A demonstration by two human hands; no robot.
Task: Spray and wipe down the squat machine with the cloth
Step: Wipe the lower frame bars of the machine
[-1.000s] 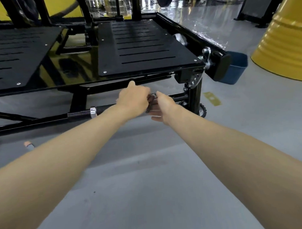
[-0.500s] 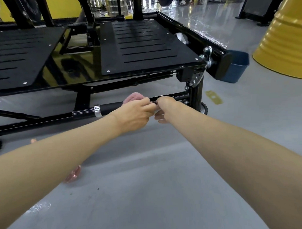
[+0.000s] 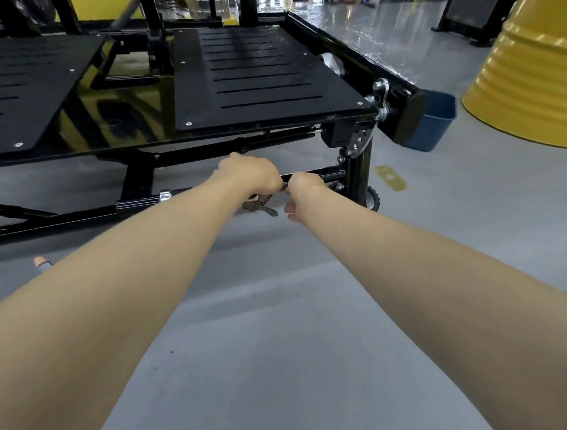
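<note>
On the squat machine [image 3: 258, 87], the left hand [image 3: 252, 177] curled its grip over the lower bar [image 3: 319, 174], apparently clamping the patterned cloth [image 3: 260, 206] that dangled beneath. The right hand [image 3: 302, 193] curled just beside it, but what it held I could not tell. The loose cloth could slip to the floor [image 3: 279, 311].

The grey, glossy floor [image 3: 280, 343] carried the black squat machine [image 3: 264, 70], whose low frame stood on it with a small black wheel [image 3: 372, 200] at the near right corner post. Just beside that corner sat a blue bin [image 3: 433, 126]. Farther right stood a ribbed yellow drum [image 3: 528, 77], with a yellow sticker [image 3: 391, 178] flat on the floor between wheel and drum. A small pinkish object [image 3: 41, 262], too hidden to name, lay at the left near the frame's lower rail.
</note>
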